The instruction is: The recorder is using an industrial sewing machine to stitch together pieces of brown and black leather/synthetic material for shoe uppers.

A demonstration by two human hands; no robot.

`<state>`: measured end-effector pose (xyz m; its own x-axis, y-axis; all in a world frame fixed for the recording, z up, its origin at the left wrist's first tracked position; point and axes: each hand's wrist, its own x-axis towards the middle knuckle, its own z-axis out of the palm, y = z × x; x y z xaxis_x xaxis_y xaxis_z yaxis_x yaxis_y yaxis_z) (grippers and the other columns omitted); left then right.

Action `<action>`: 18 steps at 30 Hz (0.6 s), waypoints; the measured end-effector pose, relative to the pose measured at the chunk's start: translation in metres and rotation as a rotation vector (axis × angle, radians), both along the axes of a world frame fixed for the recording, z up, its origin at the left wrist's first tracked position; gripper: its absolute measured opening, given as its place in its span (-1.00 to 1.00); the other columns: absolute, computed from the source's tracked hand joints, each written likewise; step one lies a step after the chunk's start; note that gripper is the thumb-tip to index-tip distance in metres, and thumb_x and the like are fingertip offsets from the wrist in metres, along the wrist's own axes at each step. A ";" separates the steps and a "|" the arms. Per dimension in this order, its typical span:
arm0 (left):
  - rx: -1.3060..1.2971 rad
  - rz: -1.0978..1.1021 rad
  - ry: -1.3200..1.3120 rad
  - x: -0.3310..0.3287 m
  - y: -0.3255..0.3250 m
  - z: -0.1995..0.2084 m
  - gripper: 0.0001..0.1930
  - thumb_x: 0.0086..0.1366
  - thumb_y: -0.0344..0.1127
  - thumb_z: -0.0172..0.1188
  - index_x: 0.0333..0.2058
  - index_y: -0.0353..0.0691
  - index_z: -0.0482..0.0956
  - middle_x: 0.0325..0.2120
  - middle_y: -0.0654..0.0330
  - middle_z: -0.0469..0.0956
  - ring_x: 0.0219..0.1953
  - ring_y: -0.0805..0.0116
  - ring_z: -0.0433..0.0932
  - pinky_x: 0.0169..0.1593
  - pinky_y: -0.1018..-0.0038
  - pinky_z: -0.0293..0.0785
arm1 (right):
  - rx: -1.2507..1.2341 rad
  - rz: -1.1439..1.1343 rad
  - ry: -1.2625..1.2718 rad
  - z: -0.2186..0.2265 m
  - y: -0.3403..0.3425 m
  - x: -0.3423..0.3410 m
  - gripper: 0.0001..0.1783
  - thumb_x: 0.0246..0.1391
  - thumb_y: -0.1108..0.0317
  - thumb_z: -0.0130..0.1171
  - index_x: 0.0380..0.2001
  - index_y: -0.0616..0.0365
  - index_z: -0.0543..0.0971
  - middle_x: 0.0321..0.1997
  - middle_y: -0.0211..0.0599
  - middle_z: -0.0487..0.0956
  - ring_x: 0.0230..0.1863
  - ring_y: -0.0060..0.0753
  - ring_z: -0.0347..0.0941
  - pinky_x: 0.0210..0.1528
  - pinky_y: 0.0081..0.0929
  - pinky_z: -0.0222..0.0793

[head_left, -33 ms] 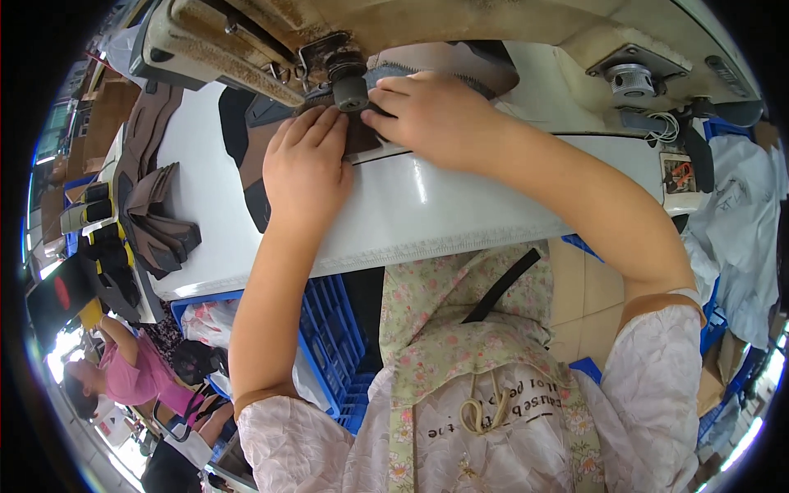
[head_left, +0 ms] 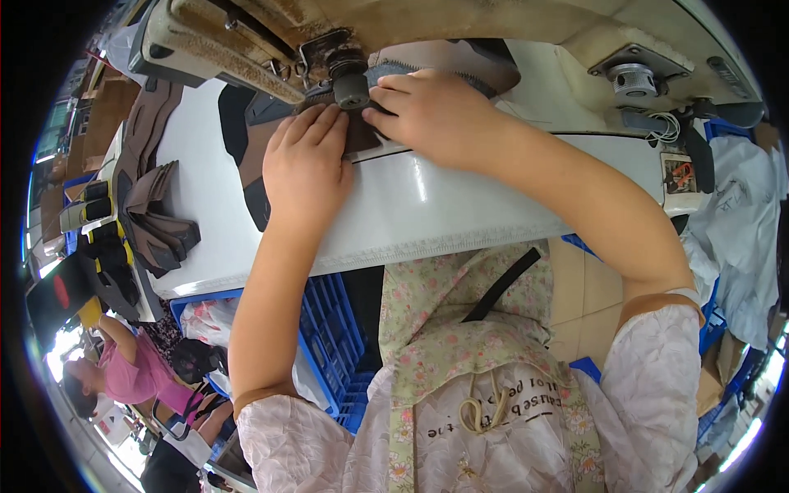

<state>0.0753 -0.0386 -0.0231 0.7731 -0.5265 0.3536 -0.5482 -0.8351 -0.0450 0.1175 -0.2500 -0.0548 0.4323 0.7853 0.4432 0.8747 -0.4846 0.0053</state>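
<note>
My left hand (head_left: 304,168) lies on a brown sheet piece (head_left: 362,140) with black parts at its left side. Its fingers are stretched out towards the sewing machine (head_left: 189,41), close to the dark round knob (head_left: 352,89) at the machine's head. On the other side of that knob, my right hand (head_left: 440,119) rests on the work with its fingers apart, pointing left. A grey toothed strip (head_left: 472,80) curves behind this hand. The needle area and the undersides of both hands are hidden.
The white table (head_left: 460,201) has a ruler scale along its front edge. Brown cut pieces (head_left: 148,218) lie stacked at the left. A blue crate (head_left: 333,329) stands below the table. A person in pink (head_left: 140,366) sits further left. White bags (head_left: 744,230) are at the right.
</note>
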 end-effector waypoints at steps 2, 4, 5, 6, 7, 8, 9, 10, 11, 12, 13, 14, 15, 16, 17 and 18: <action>-0.004 0.002 -0.002 0.000 0.003 -0.001 -0.53 -0.13 -0.50 0.10 -0.14 -0.24 0.64 -0.06 0.20 0.62 -0.02 0.14 0.54 0.10 0.27 0.44 | -0.013 -0.013 0.007 -0.003 -0.001 -0.001 -0.64 -0.02 0.38 0.11 -0.10 0.16 0.62 -0.04 -0.24 0.58 0.08 -0.25 0.48 0.03 -0.30 0.46; -0.011 0.001 -0.004 0.000 0.006 -0.002 -0.53 -0.13 -0.50 0.09 -0.14 -0.24 0.65 -0.05 0.20 0.62 -0.01 0.14 0.54 0.11 0.28 0.44 | -0.028 -0.029 0.014 -0.003 -0.001 -0.002 -0.64 -0.01 0.38 0.11 -0.10 0.14 0.62 0.02 -0.23 0.57 0.13 -0.24 0.46 0.08 -0.30 0.45; -0.027 0.003 0.012 0.000 0.007 -0.001 -0.52 -0.14 -0.51 0.08 -0.14 -0.23 0.65 -0.05 0.20 0.62 -0.01 0.15 0.54 0.12 0.28 0.43 | -0.024 -0.042 0.022 -0.003 -0.002 -0.003 -0.65 0.00 0.37 0.11 -0.10 0.13 0.63 0.03 -0.24 0.57 0.15 -0.23 0.45 0.11 -0.29 0.43; -0.042 0.004 0.027 0.000 0.009 -0.001 -0.51 -0.14 -0.52 0.07 -0.14 -0.23 0.66 -0.04 0.21 0.62 0.00 0.15 0.54 0.12 0.28 0.42 | -0.021 -0.057 0.030 -0.003 -0.002 -0.003 -0.66 0.02 0.36 0.11 -0.11 0.11 0.63 0.04 -0.24 0.57 0.17 -0.23 0.44 0.13 -0.28 0.42; -0.044 0.004 0.031 0.001 0.012 -0.002 -0.51 -0.14 -0.52 0.07 -0.14 -0.23 0.66 -0.04 0.21 0.62 0.00 0.15 0.54 0.12 0.28 0.42 | -0.023 -0.057 0.033 -0.003 -0.002 -0.003 -0.66 0.02 0.36 0.11 -0.11 0.11 0.63 0.04 -0.24 0.57 0.17 -0.23 0.44 0.13 -0.28 0.42; -0.054 -0.004 0.034 0.001 0.015 -0.003 -0.50 -0.15 -0.53 0.06 -0.13 -0.23 0.66 -0.04 0.20 0.62 0.01 0.15 0.54 0.13 0.28 0.42 | -0.015 -0.052 0.048 -0.003 -0.002 -0.001 -0.67 0.02 0.36 0.11 -0.12 0.10 0.64 0.04 -0.26 0.57 0.17 -0.24 0.44 0.14 -0.28 0.42; -0.065 -0.012 0.036 0.001 0.016 -0.004 -0.50 -0.15 -0.53 0.05 -0.13 -0.23 0.66 -0.04 0.20 0.62 0.01 0.16 0.54 0.13 0.28 0.41 | -0.008 -0.047 0.063 -0.004 -0.002 0.000 -0.68 0.02 0.35 0.11 -0.12 0.08 0.65 0.04 -0.27 0.57 0.17 -0.25 0.44 0.15 -0.27 0.41; -0.067 -0.014 0.039 0.002 0.016 -0.004 -0.50 -0.15 -0.53 0.05 -0.13 -0.23 0.66 -0.04 0.20 0.62 0.01 0.16 0.54 0.13 0.28 0.41 | -0.010 -0.049 0.066 -0.006 -0.003 0.002 -0.68 0.02 0.35 0.11 -0.12 0.08 0.65 0.04 -0.27 0.57 0.17 -0.25 0.44 0.15 -0.27 0.41; -0.080 -0.016 0.038 0.002 0.016 -0.002 -0.53 -0.15 -0.52 0.08 -0.16 -0.23 0.67 -0.07 0.20 0.63 0.02 0.20 0.55 0.13 0.29 0.43 | 0.050 -0.024 0.016 -0.007 -0.004 0.003 -0.72 0.02 0.36 0.13 -0.18 0.11 0.66 -0.10 -0.33 0.57 0.07 -0.31 0.46 0.05 -0.31 0.44; -0.092 -0.015 0.035 0.003 0.016 -0.001 -0.57 -0.14 -0.50 0.11 -0.19 -0.24 0.68 -0.10 0.19 0.64 0.04 0.25 0.56 0.12 0.29 0.45 | 0.111 0.005 -0.036 -0.008 -0.003 0.005 -0.76 0.03 0.36 0.14 -0.23 0.13 0.67 -0.23 -0.38 0.56 -0.03 -0.37 0.47 -0.05 -0.34 0.46; -0.092 -0.014 0.036 0.003 0.016 -0.002 -0.57 -0.14 -0.50 0.11 -0.19 -0.24 0.68 -0.10 0.19 0.64 0.04 0.25 0.56 0.12 0.29 0.45 | 0.112 0.006 -0.034 -0.008 -0.003 0.005 -0.76 0.03 0.36 0.14 -0.23 0.13 0.67 -0.23 -0.38 0.56 -0.03 -0.37 0.47 -0.05 -0.34 0.46; -0.107 -0.014 0.042 0.003 0.016 -0.002 -0.56 -0.14 -0.50 0.11 -0.19 -0.24 0.68 -0.10 0.19 0.64 0.04 0.24 0.56 0.12 0.29 0.45 | 0.126 0.002 -0.041 -0.009 -0.003 0.005 -0.76 0.03 0.35 0.14 -0.23 0.13 0.67 -0.23 -0.39 0.56 -0.03 -0.37 0.47 -0.05 -0.34 0.45; -0.125 -0.014 0.047 0.003 0.017 -0.003 -0.56 -0.14 -0.50 0.11 -0.19 -0.23 0.68 -0.10 0.19 0.64 0.04 0.24 0.55 0.12 0.29 0.45 | 0.138 -0.002 -0.050 -0.009 -0.003 0.004 -0.76 0.03 0.35 0.14 -0.23 0.13 0.66 -0.24 -0.39 0.56 -0.03 -0.37 0.47 -0.05 -0.35 0.45; -0.126 -0.013 0.047 0.003 0.017 -0.005 -0.56 -0.14 -0.50 0.11 -0.19 -0.23 0.68 -0.10 0.19 0.64 0.04 0.24 0.55 0.12 0.29 0.45 | 0.137 -0.001 -0.050 -0.008 -0.003 0.003 -0.76 0.03 0.35 0.14 -0.23 0.13 0.66 -0.24 -0.39 0.56 -0.03 -0.37 0.47 -0.05 -0.35 0.45; -0.147 -0.008 0.054 0.003 0.017 -0.007 -0.56 -0.13 -0.50 0.11 -0.19 -0.24 0.68 -0.10 0.18 0.64 0.03 0.23 0.55 0.12 0.28 0.44 | 0.090 -0.031 0.007 -0.008 -0.004 0.001 -0.72 0.01 0.37 0.13 -0.18 0.10 0.66 -0.11 -0.34 0.57 0.07 -0.32 0.45 0.07 -0.32 0.42; -0.166 -0.002 0.062 0.003 0.016 -0.009 -0.57 -0.13 -0.50 0.11 -0.18 -0.24 0.68 -0.10 0.18 0.64 0.03 0.23 0.55 0.12 0.28 0.44 | 0.044 -0.062 0.064 -0.006 -0.005 0.000 -0.68 0.00 0.38 0.13 -0.13 0.07 0.65 0.03 -0.30 0.58 0.17 -0.27 0.44 0.19 -0.29 0.39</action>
